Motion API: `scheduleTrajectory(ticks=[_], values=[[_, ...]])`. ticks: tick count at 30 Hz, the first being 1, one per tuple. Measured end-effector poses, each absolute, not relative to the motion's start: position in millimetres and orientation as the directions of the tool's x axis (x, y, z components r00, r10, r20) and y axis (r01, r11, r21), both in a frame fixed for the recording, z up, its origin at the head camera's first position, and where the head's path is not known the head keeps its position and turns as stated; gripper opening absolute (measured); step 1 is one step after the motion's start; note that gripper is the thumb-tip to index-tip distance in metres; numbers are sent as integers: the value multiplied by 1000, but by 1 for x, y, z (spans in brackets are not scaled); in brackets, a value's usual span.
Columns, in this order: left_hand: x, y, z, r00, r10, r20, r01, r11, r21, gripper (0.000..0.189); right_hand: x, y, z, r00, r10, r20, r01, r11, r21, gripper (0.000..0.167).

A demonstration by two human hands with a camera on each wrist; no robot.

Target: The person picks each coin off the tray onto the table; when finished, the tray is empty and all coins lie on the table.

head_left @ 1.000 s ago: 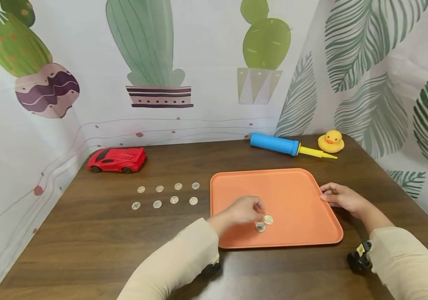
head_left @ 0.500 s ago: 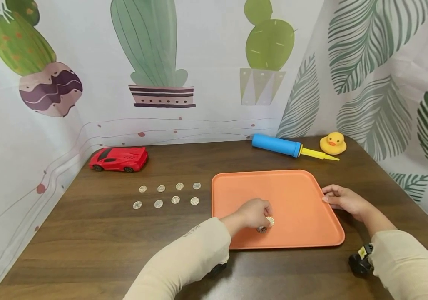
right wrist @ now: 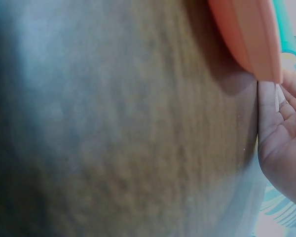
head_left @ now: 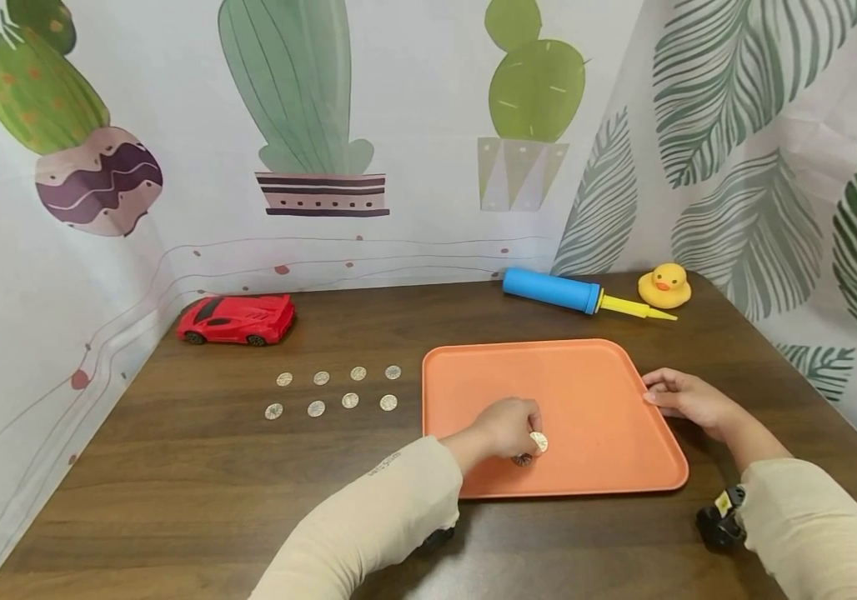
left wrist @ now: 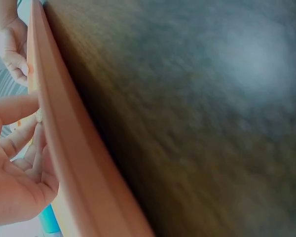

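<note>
Over the orange tray (head_left: 586,417), my left hand (head_left: 507,427) pinches a gold-toned coin (head_left: 539,442) between thumb and fingertips. That coin (left wrist: 39,116) also shows between the fingers in the left wrist view. A second, darker coin (head_left: 522,459) lies on the tray, partly hidden by the left hand. At the tray's right side, my right hand (head_left: 687,398) grips the rim with thumb and fingers. The right wrist view shows this hand (right wrist: 286,133) at the tray's edge. Left of the tray, several coins (head_left: 350,401) lie on the table in two rows.
A red toy car (head_left: 237,320) stands at the back left of the brown table (head_left: 173,500). Behind the tray lie a blue hand pump (head_left: 551,290) with a yellow nozzle and a yellow rubber duck (head_left: 664,286). A printed cloth (head_left: 428,125) hangs along the table's back edge.
My left hand has moved slightly right and down onto the coins and now pinches the gold-toned one, which has tilted up. The right hand stays at the tray's rim.
</note>
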State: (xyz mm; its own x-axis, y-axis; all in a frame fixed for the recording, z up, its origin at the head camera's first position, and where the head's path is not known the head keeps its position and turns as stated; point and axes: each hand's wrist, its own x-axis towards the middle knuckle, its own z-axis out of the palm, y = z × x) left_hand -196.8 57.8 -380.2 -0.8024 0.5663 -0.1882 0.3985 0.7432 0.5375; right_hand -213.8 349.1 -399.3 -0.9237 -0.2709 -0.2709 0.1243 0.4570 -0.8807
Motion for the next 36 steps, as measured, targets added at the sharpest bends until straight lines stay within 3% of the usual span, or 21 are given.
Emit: scheduleTrajectory(ticks=[7, 15, 36], values=[[-199, 57, -384, -790, 582, -193, 287, 628, 723, 16, -214, 349, -397, -926, -270, -263, 117, 458, -881, 43], [-205, 43, -380, -772, 629, -91, 396, 588, 705, 10, -213, 349, -398, -926, -278, -255, 113, 439, -891, 42], [-198, -40, -358, -832, 555, 5, 292, 429, 855, 9, -212, 347, -398, -927, -269, -261, 121, 445, -887, 42]])
